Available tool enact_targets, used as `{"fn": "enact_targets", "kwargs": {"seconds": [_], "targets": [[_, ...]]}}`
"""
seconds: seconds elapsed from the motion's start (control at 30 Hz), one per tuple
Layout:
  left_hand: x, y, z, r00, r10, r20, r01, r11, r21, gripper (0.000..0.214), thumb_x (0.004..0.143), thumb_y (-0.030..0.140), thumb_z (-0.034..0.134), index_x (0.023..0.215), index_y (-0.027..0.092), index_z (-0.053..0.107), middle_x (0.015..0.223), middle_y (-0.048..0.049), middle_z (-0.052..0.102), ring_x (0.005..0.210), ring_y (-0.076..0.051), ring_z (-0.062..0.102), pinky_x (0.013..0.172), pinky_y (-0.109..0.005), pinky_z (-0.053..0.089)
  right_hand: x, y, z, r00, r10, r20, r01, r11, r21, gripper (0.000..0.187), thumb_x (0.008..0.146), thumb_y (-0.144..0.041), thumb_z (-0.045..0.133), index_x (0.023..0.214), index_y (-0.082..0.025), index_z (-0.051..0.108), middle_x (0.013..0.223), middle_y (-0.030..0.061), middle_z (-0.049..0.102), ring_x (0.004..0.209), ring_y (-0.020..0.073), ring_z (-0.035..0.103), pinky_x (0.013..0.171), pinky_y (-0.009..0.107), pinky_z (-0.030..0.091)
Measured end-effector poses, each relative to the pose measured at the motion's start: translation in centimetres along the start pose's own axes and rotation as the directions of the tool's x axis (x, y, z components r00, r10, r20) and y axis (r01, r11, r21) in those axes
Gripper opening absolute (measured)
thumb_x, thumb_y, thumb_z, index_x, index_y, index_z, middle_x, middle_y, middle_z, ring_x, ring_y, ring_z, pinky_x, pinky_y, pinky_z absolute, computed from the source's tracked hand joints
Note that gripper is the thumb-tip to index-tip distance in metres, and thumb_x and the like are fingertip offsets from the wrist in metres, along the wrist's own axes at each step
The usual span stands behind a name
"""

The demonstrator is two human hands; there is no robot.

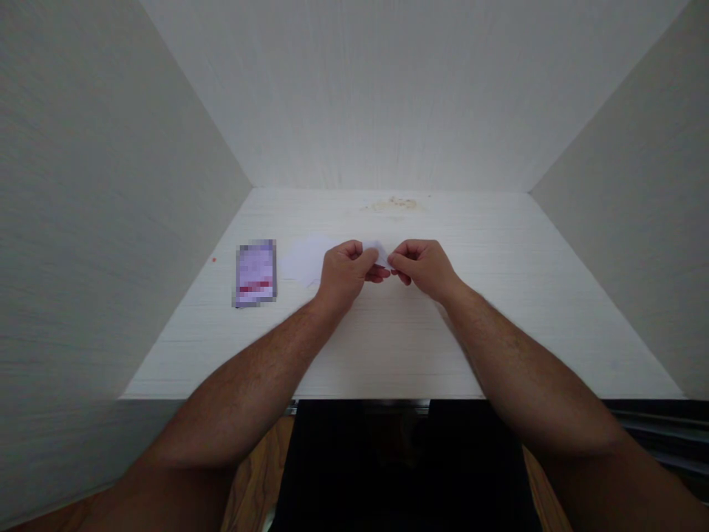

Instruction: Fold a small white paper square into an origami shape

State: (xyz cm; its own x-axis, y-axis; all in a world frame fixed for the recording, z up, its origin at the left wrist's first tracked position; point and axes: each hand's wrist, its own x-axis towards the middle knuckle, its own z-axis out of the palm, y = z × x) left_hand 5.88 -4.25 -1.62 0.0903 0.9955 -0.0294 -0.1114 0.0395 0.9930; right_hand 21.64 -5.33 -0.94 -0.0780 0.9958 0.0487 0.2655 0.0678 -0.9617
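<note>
Perhaps a Tear Risk

White paper (304, 258) lies beside the left hand (346, 270), easily nudged. That hand and the right hand (424, 264) pinch a small paper piece (377, 251) over the desk (388, 355); uneven pulling could tear it.

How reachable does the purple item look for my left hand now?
Probably yes: only flat white paper seems to lie between the left hand and the purple item. The hand holds a small paper piece, though, so it may need to let go first.
</note>
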Motion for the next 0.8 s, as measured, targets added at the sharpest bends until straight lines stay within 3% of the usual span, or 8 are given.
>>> {"fn": "enact_targets", "kwargs": {"seconds": [0.4, 0.6, 0.8], "targets": [[-0.1, 0.43, 0.05, 1.0, 0.006, -0.005, -0.006, 1.0, 0.006, 0.022, 0.074, 0.024, 0.067, 0.063, 0.018, 0.049, 0.053, -0.0016, 0.063, 0.052, -0.017, 0.068, 0.048, -0.024, 0.054, -0.11, -0.27, 0.08, 1.0, 0.019, 0.016, -0.018, 0.999, -0.039, 0.014, 0.075, -0.027, 0.063, 0.065, -0.018, 0.06, 0.045, -0.0045, 0.054, 0.039, 0.0058, 0.041, 0.039, 0.02, 0.027], [0.44, 0.53, -0.39, 0.998, 0.02, -0.062, -0.02, 1.0, 0.015, 0.02, 0.075, 0.027, 0.068, 0.065, 0.017, 0.052, 0.056, -0.0017, 0.064, 0.052, -0.016, 0.069, 0.05, -0.024, 0.054, -0.08, -0.1, 0.03, 0.999, 0.035, 0.035, -0.033, 0.998, -0.053, 0.011, 0.072, -0.024, 0.062, 0.062, -0.018, 0.06, 0.047, -0.0036, 0.055, 0.04, 0.0064, 0.044, 0.04, 0.02, 0.029], [0.7, 0.79, -0.77, 0.995, 0.06, -0.086, -0.059, 0.998, 0.015, 0.018, 0.075, 0.026, 0.066, 0.066, 0.017, 0.053, 0.058, -0.002, 0.066, 0.051, -0.015, 0.068, 0.048, -0.022, 0.052, 0.2, 0.37, -0.08, 0.999, 0.041, 0.0, -0.041, 0.99, 0.133, 0.013, 0.069, -0.025, 0.067, 0.062, -0.017, 0.061, 0.052, -0.0025, 0.06, 0.041, 0.0064, 0.045, 0.04, 0.021, 0.032]]}}
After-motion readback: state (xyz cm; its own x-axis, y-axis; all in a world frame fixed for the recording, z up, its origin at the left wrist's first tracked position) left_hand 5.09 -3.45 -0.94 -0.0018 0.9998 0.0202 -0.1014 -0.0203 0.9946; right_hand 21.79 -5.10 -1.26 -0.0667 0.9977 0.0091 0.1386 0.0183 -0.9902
